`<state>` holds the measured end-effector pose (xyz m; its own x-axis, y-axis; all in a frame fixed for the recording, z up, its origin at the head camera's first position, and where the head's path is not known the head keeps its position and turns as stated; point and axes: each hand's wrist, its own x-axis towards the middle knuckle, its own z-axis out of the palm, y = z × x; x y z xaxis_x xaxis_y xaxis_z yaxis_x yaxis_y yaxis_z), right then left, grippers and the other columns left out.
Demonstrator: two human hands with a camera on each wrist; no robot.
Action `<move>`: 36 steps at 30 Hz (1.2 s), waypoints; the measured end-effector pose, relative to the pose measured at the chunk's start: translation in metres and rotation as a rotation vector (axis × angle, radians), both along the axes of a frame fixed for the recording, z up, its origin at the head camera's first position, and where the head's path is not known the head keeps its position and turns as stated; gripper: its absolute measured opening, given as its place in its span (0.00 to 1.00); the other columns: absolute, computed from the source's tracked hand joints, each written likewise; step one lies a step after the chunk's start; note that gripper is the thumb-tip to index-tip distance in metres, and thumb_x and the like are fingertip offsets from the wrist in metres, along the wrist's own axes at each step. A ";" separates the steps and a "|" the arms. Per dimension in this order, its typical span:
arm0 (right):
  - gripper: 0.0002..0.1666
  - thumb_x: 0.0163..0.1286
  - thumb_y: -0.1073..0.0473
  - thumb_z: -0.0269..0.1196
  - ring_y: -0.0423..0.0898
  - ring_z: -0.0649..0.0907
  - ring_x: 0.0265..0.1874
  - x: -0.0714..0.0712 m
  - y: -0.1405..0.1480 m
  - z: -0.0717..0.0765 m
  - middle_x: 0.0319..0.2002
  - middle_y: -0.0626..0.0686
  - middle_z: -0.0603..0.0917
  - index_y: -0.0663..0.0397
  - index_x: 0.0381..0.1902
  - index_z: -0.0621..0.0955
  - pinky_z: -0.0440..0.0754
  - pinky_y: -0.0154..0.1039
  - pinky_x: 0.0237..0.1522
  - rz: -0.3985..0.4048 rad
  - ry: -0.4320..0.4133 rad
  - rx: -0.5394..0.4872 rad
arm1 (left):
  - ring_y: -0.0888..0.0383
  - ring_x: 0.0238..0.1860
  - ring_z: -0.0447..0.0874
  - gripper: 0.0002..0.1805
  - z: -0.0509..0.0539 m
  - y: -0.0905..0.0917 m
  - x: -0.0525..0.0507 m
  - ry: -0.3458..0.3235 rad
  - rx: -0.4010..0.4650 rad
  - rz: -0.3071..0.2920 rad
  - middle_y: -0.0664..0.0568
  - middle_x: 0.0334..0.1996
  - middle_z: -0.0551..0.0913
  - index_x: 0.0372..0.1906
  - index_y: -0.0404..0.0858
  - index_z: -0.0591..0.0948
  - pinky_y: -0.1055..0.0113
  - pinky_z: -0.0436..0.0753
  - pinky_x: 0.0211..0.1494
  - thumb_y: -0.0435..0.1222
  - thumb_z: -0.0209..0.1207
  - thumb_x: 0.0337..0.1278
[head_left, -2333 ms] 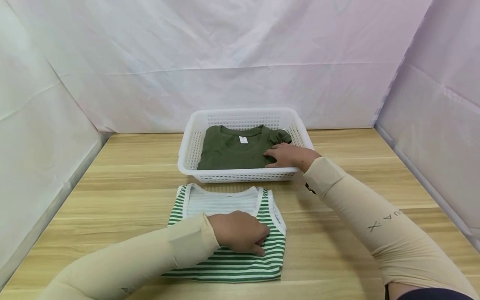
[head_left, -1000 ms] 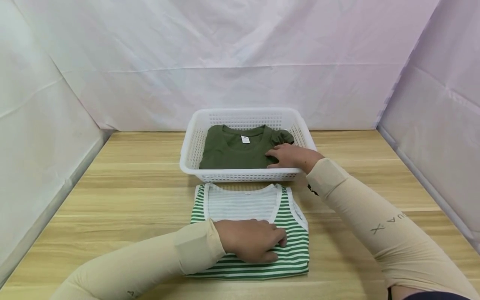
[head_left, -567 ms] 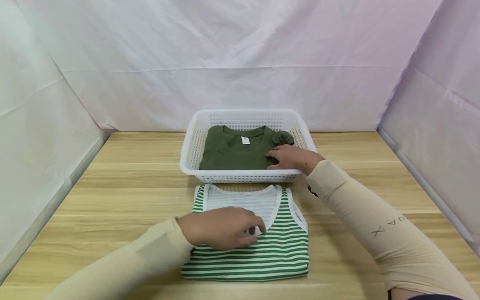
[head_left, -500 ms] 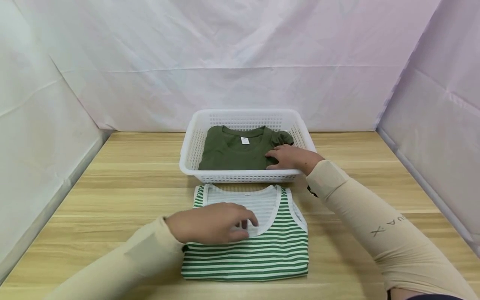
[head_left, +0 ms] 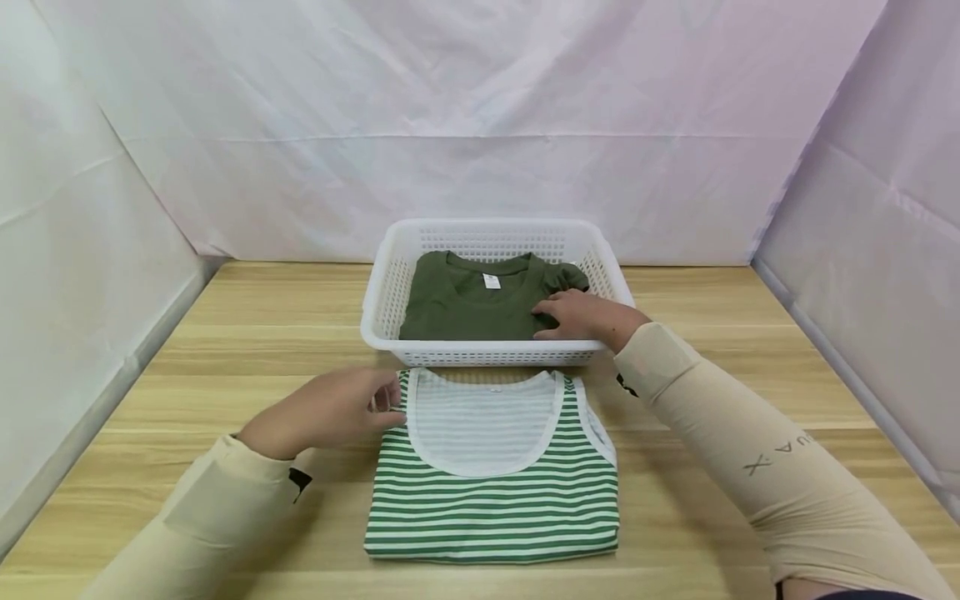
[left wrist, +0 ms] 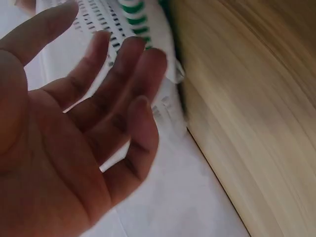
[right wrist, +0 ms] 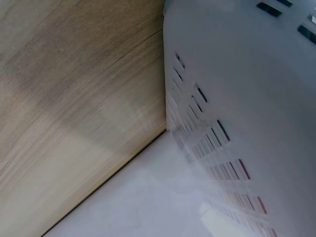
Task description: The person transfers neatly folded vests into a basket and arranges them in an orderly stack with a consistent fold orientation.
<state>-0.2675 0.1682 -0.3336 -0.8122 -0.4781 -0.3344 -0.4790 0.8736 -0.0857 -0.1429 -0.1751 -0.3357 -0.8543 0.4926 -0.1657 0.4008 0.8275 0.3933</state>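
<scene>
A folded green-and-white striped tank top [head_left: 495, 508] lies on the table with its neckline toward the basket. My left hand [head_left: 330, 408] is by its left shoulder strap, the fingers loosely bent; whether they touch the cloth I cannot tell. In the left wrist view that hand [left wrist: 74, 128] holds nothing, and a bit of striped cloth [left wrist: 136, 19] shows behind the fingers. Inside the white plastic basket [head_left: 495, 346] lies a folded dark green T-shirt [head_left: 472, 308] with a white label. My right hand [head_left: 581, 315] reaches over the basket's right front corner and rests on the shirt.
The basket's slotted wall [right wrist: 232, 123] fills much of the right wrist view, and the right hand is out of sight there. White cloth walls [head_left: 480, 100] enclose the wooden table [head_left: 187, 400] at the back and both sides.
My left hand first slid right with the tank top under it, then came off the cloth and moved left to the shirt's left strap. The right hand has stayed on the green T-shirt.
</scene>
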 end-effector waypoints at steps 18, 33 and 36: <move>0.34 0.76 0.44 0.56 0.62 0.68 0.72 0.000 0.000 0.000 0.71 0.63 0.71 0.57 0.72 0.69 0.66 0.59 0.71 -0.018 0.000 -0.062 | 0.60 0.21 0.70 0.27 -0.009 0.010 0.003 0.028 -0.224 0.055 0.58 0.17 0.74 0.20 0.48 0.74 0.64 0.67 0.22 0.63 0.72 0.38; 0.14 0.76 0.57 0.56 0.54 0.80 0.54 0.021 0.000 0.019 0.50 0.57 0.84 0.57 0.49 0.85 0.77 0.52 0.56 -0.076 0.457 -0.566 | 0.60 0.21 0.68 0.28 -0.021 0.013 0.002 0.034 -0.204 0.058 0.58 0.19 0.72 0.20 0.47 0.73 0.65 0.67 0.22 0.61 0.75 0.34; 0.11 0.73 0.62 0.57 0.47 0.82 0.36 0.053 -0.010 0.032 0.40 0.53 0.86 0.58 0.42 0.86 0.81 0.44 0.41 0.022 0.610 -0.739 | 0.61 0.20 0.67 0.28 -0.022 0.013 0.001 0.048 -0.197 0.059 0.58 0.18 0.72 0.20 0.47 0.72 0.65 0.67 0.22 0.61 0.76 0.34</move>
